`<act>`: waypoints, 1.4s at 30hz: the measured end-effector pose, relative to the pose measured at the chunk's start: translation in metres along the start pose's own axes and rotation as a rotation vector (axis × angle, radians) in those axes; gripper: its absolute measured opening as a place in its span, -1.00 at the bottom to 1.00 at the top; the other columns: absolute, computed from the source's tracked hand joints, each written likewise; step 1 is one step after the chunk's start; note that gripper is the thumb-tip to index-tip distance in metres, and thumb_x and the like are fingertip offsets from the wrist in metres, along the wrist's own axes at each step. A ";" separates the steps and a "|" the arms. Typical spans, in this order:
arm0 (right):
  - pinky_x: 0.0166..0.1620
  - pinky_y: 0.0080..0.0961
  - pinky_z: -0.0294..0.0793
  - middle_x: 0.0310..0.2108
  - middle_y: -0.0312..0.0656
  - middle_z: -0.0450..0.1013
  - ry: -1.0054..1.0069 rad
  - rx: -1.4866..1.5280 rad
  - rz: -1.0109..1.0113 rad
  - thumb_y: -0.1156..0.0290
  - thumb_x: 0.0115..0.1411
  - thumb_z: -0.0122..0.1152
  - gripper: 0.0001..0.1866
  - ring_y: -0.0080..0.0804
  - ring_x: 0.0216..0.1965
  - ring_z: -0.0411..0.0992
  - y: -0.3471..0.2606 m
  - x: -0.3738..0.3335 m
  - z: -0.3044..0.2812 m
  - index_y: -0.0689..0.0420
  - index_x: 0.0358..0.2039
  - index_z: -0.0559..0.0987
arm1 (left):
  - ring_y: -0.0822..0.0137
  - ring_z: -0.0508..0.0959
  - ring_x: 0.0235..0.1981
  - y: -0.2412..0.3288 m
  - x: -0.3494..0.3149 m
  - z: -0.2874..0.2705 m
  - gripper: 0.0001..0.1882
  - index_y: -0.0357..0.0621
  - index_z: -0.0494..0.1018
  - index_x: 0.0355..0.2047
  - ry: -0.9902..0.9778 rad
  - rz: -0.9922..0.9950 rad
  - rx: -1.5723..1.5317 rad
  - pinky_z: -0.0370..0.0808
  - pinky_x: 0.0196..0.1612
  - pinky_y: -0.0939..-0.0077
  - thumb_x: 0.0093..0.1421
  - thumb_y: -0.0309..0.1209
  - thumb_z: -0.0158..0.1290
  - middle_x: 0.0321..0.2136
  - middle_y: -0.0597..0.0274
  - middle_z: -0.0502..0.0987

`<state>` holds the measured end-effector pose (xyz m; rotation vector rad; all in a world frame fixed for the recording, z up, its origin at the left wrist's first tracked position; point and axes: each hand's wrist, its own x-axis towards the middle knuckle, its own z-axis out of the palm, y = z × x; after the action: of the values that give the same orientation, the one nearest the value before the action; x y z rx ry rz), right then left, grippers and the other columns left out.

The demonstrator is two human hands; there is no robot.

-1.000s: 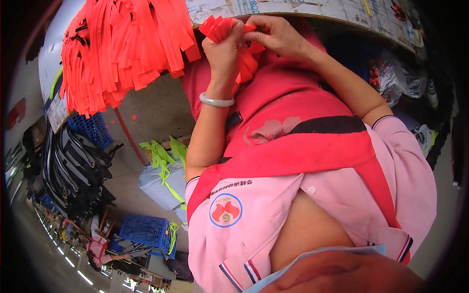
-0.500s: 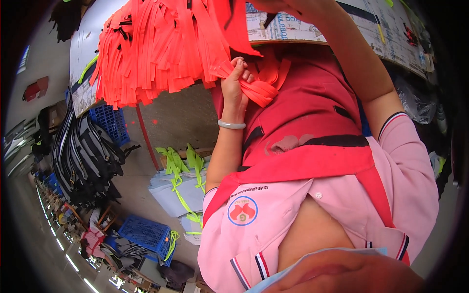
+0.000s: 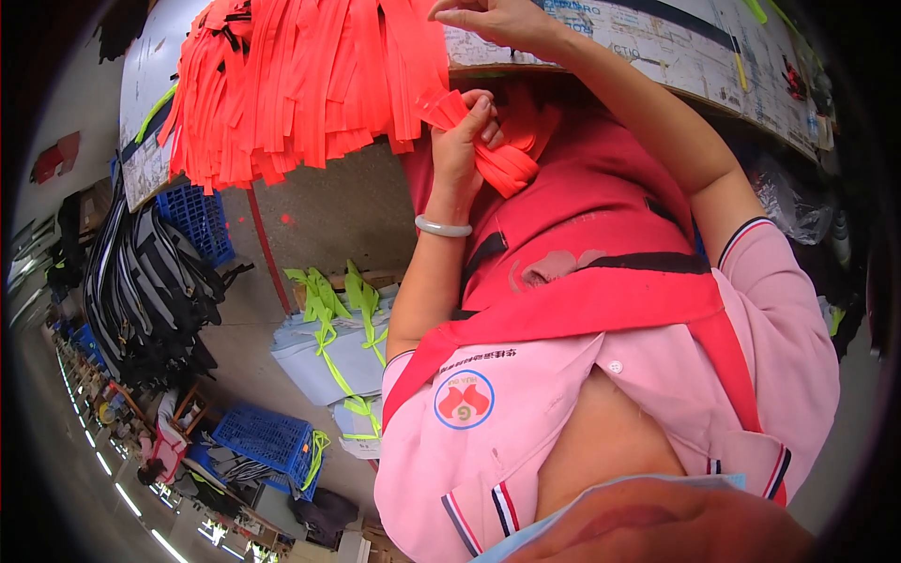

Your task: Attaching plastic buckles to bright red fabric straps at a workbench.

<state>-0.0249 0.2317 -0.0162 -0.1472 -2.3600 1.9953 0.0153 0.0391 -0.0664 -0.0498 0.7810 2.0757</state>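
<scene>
My left hand [image 3: 466, 141] is closed around a folded bundle of red-orange fabric strips [image 3: 507, 169], held against the red apron at the table's edge. Short strip ends stick out on its left side, and more of the bundle hangs in shadow behind. My right hand [image 3: 502, 21] is at the top edge of the view, over the table, with fingers stretched toward the left. Nothing shows in it, though part of it is cut off. To its left, a thick pile of red-orange strips [image 3: 310, 84] with some black pieces hangs over the table edge.
The worktable [image 3: 648, 47] has a worn, printed white top and holds a yellow pen-like tool [image 3: 740, 70]. Black and grey straps [image 3: 150, 291] hang at left. Pale stacks tied with neon-green strips [image 3: 314, 361] and a blue crate [image 3: 263, 436] stand on the floor.
My right hand has come down and left, toward the pile. The loose strip that hung from the pile's right side no longer dangles there. My left hand has shifted slightly, still gripping the bundle.
</scene>
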 end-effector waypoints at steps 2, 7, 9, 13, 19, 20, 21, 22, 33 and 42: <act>-0.30 -0.68 0.34 -0.42 -0.38 0.44 -0.083 0.000 -0.133 0.32 0.26 0.13 -0.77 -0.70 -0.38 0.33 0.011 -0.023 0.003 0.23 -0.21 0.56 | 0.54 0.33 -0.64 0.004 0.002 0.003 -0.90 -0.24 0.46 -0.27 -0.012 -0.005 0.048 0.28 -0.59 0.65 0.21 -0.50 0.08 -0.50 0.28 0.44; -0.23 -0.68 0.42 -0.41 -0.34 0.49 -0.226 -0.177 -0.002 0.38 0.24 0.17 -0.80 -0.69 -0.33 0.40 -0.030 -0.067 0.009 0.22 -0.20 0.56 | 0.53 0.36 -0.65 0.003 0.004 0.011 -0.87 -0.21 0.46 -0.26 -0.044 0.013 0.133 0.29 -0.60 0.63 0.16 -0.53 0.12 -0.52 0.33 0.45; -0.24 -0.68 0.43 -0.42 -0.31 0.50 -0.173 -0.400 -0.156 0.43 0.24 0.15 -0.82 -0.66 -0.34 0.41 -0.024 -0.071 0.011 0.22 -0.19 0.56 | 0.52 0.39 -0.62 0.002 0.004 0.016 -0.84 -0.21 0.46 -0.26 -0.054 0.033 0.147 0.32 -0.58 0.62 0.13 -0.56 0.14 -0.51 0.34 0.46; -0.26 -0.60 0.45 -0.46 -0.23 0.51 -0.088 -0.129 -0.124 0.40 0.13 0.22 -0.83 -0.56 -0.39 0.46 -0.010 -0.076 0.006 0.20 -0.29 0.57 | 0.51 0.42 -0.58 0.006 0.004 0.030 -0.80 -0.20 0.46 -0.25 -0.024 0.007 0.209 0.35 -0.54 0.62 0.10 -0.59 0.15 -0.50 0.35 0.47; -0.25 -0.64 0.43 -0.46 -0.32 0.49 -0.104 -0.047 -0.040 0.39 0.18 0.20 -0.82 -0.64 -0.39 0.42 -0.004 -0.089 0.000 0.24 -0.29 0.55 | 0.51 0.43 -0.52 0.012 0.006 0.024 -0.75 -0.22 0.46 -0.19 -0.016 -0.033 0.290 0.36 -0.46 0.63 0.11 -0.49 0.19 -0.47 0.35 0.47; -0.25 -0.64 0.43 -0.46 -0.32 0.49 -0.097 -0.046 -0.039 0.39 0.18 0.20 -0.82 -0.64 -0.39 0.42 -0.006 -0.090 -0.002 0.24 -0.29 0.55 | 0.50 0.43 -0.50 0.014 0.005 0.022 -0.75 -0.24 0.46 -0.19 -0.119 -0.068 0.187 0.37 -0.43 0.61 0.15 -0.41 0.17 -0.48 0.34 0.46; -0.28 -0.71 0.37 -0.50 -0.38 0.40 -0.110 0.089 -0.005 0.42 0.21 0.18 -0.86 -0.70 -0.41 0.34 -0.009 -0.090 -0.004 0.23 -0.30 0.53 | 0.49 0.43 -0.49 0.016 0.005 0.019 -0.71 -0.25 0.46 -0.18 -0.219 -0.104 0.085 0.38 -0.41 0.60 0.18 -0.32 0.16 -0.49 0.33 0.46; -0.31 -0.78 0.30 -0.53 -0.44 0.32 -0.122 0.224 0.028 0.44 0.24 0.16 -0.90 -0.76 -0.43 0.27 -0.011 -0.090 -0.007 0.21 -0.31 0.51 | 0.47 0.42 -0.48 0.020 0.008 0.017 -0.66 -0.28 0.46 -0.17 -0.218 -0.206 -0.039 0.40 -0.37 0.56 0.25 -0.22 0.06 -0.50 0.31 0.44; -0.23 -0.69 0.40 -0.43 -0.35 0.41 -0.023 -0.034 -0.096 0.32 0.30 0.09 -0.78 -0.67 -0.35 0.37 -0.015 -0.095 -0.008 0.24 -0.27 0.50 | 0.52 0.46 -0.26 0.021 0.004 0.044 -0.70 -0.31 0.44 -0.04 -0.010 0.569 0.905 0.40 -0.16 0.64 0.26 -0.40 0.07 -0.29 0.32 0.53; -0.27 -0.67 0.35 -0.46 -0.37 0.37 -0.132 -0.040 0.020 0.35 0.32 0.03 -0.81 -0.68 -0.39 0.30 -0.026 -0.103 -0.014 0.24 -0.29 0.47 | 0.53 0.48 -0.34 0.032 -0.002 0.041 -0.84 -0.29 0.52 -0.23 -0.034 0.392 0.841 0.42 -0.27 0.65 0.18 -0.49 0.14 -0.34 0.34 0.54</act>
<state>0.0774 0.2307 0.0142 -0.0422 -2.4879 2.0274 0.0022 0.0475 -0.0167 0.6413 1.6794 1.9185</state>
